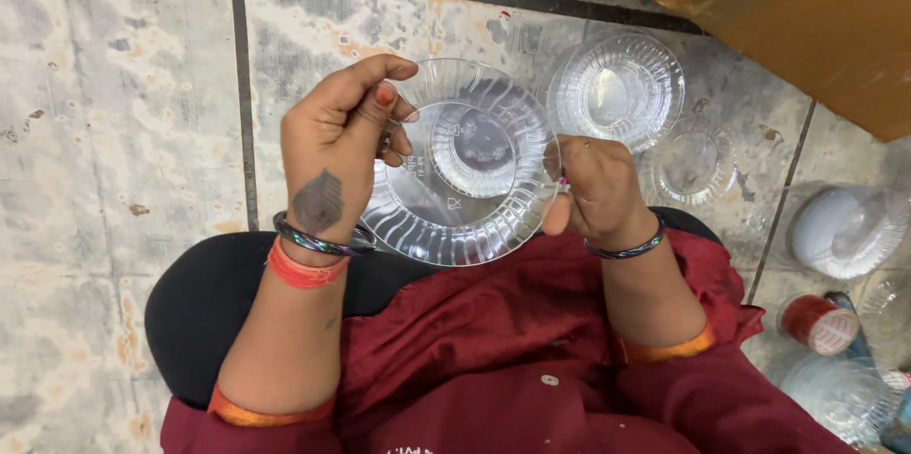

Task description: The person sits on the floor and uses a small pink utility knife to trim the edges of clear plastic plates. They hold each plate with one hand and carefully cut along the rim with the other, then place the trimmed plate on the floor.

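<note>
Both my hands hold a clear ribbed plastic plate above my lap. A small clear plastic bowl rests in the plate's middle. My left hand grips the plate's left rim, thumb over the top edge. Fingers curled, my right hand pinches the right rim. Bangles circle both wrists.
A stack of clear ribbed bowls and a smaller clear bowl sit on the tiled floor ahead. A brown cardboard sheet lies top right. White lidded containers and a red-rimmed roll are at right.
</note>
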